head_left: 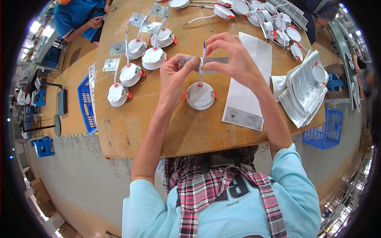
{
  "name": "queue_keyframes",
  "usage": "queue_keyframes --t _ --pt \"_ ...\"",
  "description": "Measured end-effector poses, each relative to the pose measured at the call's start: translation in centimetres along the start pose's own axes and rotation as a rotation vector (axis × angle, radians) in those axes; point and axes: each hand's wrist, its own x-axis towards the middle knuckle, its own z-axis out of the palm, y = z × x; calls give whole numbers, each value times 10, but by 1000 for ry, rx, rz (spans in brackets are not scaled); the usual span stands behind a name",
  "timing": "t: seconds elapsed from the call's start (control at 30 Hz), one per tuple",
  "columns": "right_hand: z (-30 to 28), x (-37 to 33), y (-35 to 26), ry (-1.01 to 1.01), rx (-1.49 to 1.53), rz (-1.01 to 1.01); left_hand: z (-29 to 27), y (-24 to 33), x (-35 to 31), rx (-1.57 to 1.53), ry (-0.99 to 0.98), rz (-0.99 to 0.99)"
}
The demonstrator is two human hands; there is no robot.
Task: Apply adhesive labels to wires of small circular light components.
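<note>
A round white downlight (200, 97) with red-tipped spring clips lies in front of me, its white cable (201, 76) standing upright. A silvery printed label (217, 60) is around the cable, its two ends sticking out to either side. My left hand (174, 77) pinches the label's left part between thumb and fingers, close to the cable. From the right, my right hand (238, 61) curls round the label, thumb along its lower edge and index finger near the cable top. Its exact fingertip contact is partly hidden.
Several labelled downlights (130, 75) stand at left; a pile of unlabelled ones (274, 23) is at far right. A label backing sheet (248, 91) and a stack of label sheets (303, 93) lie right. Blue baskets (323, 129) flank the table (178, 139). A person in blue (77, 18) is far left.
</note>
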Motion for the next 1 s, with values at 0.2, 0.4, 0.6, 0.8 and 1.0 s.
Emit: queue_keyframes --t 0.2,0.4,0.6,0.8,1.0 --pt "9 7 2 -126 46 108 -3 -2 0 55 -39 -36" --pt "9 10 2 -116 74 128 -8 -1 -3 40 202 -62" --pt "7 6 8 -103 53 140 -13 4 -34 446 77 -40" --pt "9 6 6 -114 37 82 -7 -9 -43 838 -57 135" --pt "11 5 6 -73 54 65 -5 -10 -44 811 -40 136"
